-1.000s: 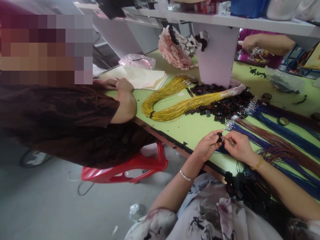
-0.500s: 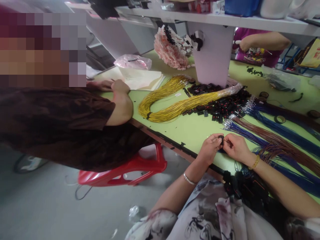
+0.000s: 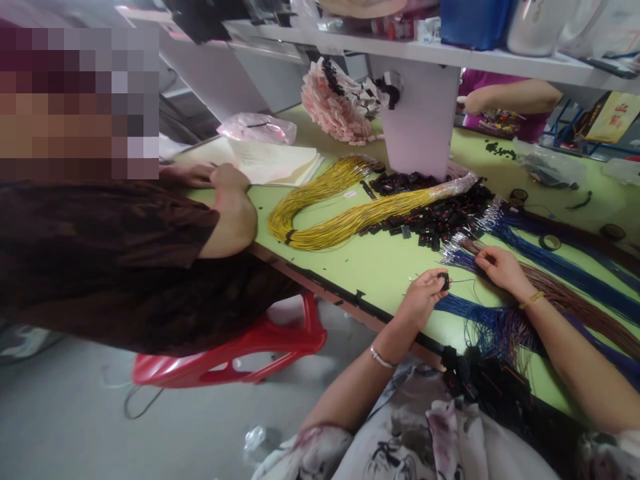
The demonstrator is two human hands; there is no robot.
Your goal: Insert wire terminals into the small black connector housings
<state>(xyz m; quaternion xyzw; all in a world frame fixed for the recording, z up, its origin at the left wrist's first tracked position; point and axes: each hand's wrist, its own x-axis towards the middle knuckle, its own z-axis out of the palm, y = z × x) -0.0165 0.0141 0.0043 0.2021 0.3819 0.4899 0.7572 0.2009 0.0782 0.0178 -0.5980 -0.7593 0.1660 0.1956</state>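
Observation:
My left hand [image 3: 423, 293] holds a small black connector [image 3: 444, 281] between thumb and fingertips, just above the table near its front edge. A thin dark wire [image 3: 465, 281] runs from the connector to the right. My right hand [image 3: 500, 268] is pinched over the bundle of brown wires [image 3: 550, 290], close to their silvery terminal ends [image 3: 453, 248]; what lies between its fingertips is hidden. Blue wires [image 3: 453, 305] lie on the table below and between my hands.
A pile of black connectors [image 3: 435, 217] lies beyond my hands, beside a bundle of yellow wires [image 3: 320, 235]. More black connectors [image 3: 487, 377] are at my lap. A co-worker's arm [image 3: 230, 213] rests by an open notebook [image 3: 280, 163] on the left. A post [image 3: 415, 127] supports the shelf.
My right hand has left the connector and moved right and away from me to the brown wires. The left hand still holds the connector. The view has shifted slightly.

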